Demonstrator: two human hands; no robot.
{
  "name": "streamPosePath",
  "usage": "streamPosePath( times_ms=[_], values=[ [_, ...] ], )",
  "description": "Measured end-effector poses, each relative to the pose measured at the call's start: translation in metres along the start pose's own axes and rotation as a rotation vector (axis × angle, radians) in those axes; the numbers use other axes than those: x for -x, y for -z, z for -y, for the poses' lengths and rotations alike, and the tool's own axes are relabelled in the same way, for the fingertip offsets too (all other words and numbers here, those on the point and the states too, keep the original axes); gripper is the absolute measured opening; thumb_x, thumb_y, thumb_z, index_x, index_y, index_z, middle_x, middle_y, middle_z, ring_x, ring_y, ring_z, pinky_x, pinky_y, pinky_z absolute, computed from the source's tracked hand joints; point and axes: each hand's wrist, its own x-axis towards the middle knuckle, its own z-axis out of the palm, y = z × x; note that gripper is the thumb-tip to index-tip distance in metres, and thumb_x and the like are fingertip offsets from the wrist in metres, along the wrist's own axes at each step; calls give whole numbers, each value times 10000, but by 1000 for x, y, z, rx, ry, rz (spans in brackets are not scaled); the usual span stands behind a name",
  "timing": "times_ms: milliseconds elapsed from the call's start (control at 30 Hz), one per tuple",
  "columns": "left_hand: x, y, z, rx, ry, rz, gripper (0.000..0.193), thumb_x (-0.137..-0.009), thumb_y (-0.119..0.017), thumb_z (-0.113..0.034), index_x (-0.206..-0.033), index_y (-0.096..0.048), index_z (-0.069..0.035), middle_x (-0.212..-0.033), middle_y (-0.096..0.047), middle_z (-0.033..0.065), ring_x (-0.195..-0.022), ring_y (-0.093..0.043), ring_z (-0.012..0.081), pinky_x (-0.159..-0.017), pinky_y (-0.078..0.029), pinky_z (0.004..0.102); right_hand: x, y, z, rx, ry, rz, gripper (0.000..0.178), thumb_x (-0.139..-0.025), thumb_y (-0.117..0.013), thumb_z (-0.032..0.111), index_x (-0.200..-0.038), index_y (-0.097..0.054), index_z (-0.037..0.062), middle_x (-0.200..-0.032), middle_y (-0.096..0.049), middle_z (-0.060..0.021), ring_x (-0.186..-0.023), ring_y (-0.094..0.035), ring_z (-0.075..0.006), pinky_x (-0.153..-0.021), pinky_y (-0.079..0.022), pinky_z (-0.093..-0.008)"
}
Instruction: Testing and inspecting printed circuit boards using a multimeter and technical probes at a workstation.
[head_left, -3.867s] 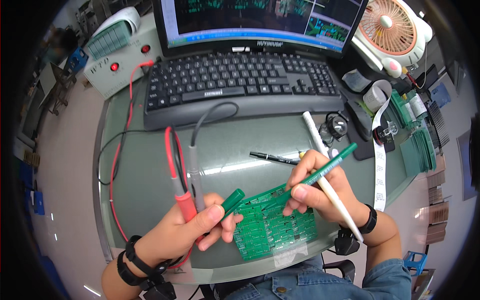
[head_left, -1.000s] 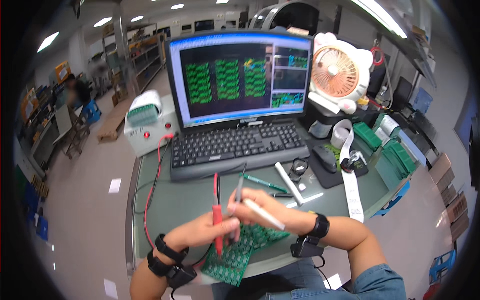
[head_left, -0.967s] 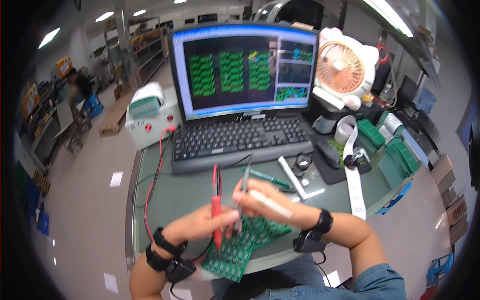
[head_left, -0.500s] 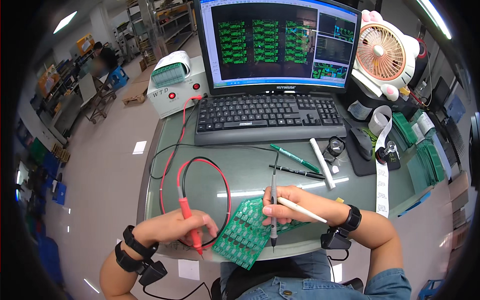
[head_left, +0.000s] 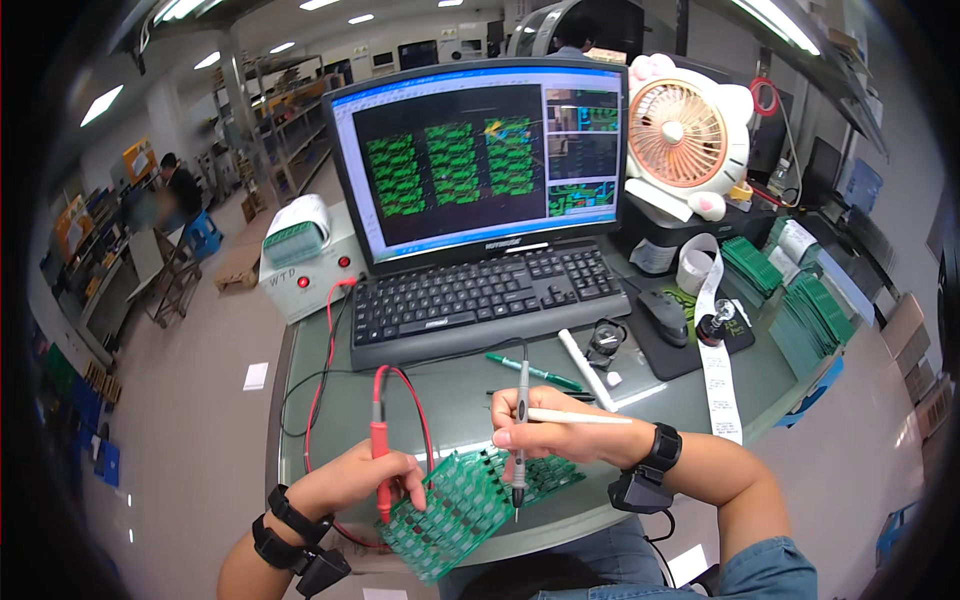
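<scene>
While the left hand [head_left: 362,474] held the red probe [head_left: 379,442] between its fingers, the right hand's [head_left: 560,432] fingers held the grey probe [head_left: 522,395] and a white stick [head_left: 580,417]; the green circuit board [head_left: 448,525] was at lower centre.

The glossy grey-green counter [head_left: 350,425] carries a black keyboard [head_left: 480,302], a pale box [head_left: 318,285] at the left, a mouse pad [head_left: 662,362], a green marker [head_left: 535,372] and a white stick [head_left: 587,369]; a green circuit board [head_left: 557,478] lies near the front edge.
</scene>
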Motion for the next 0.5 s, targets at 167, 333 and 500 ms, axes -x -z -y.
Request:
streamPosePath(
  times_ms=[167, 333, 500],
  values=[
    [-25, -6, -8, -290, -34, 192, 393, -955, -423, -245, -845, -694, 18, -841, -708, 61, -733, -581, 122, -704, -483, 260, 4, 13, 6, 91, -52, 29, 295, -954, -609, 358, -914, -541, 73, -761, -580, -4, -666, -617, -85, -566, -440, -196],
    [-29, -13, -1, -290, 69, 183, 409, -962, -451, -292, -793, -702, -17, -770, -657, 55, -638, -582, 167, -663, -484, 304, 10, 18, -4, 56, -113, 13, 305, -934, -652, 344, -907, -524, 69, -743, -592, -7, -702, -666, -118, -557, -442, -190],
    [-26, -11, -6, -296, -313, -28, 373, -970, -443, -281, -776, -598, -3, -817, -587, 63, -739, -559, 163, -703, -461, 288, 3, 22, -4, 139, -17, -82, 286, -887, -718, 237, -849, -476, 88, -738, -540, 30, -666, -590, -59, -565, -443, -192]
  ],
)
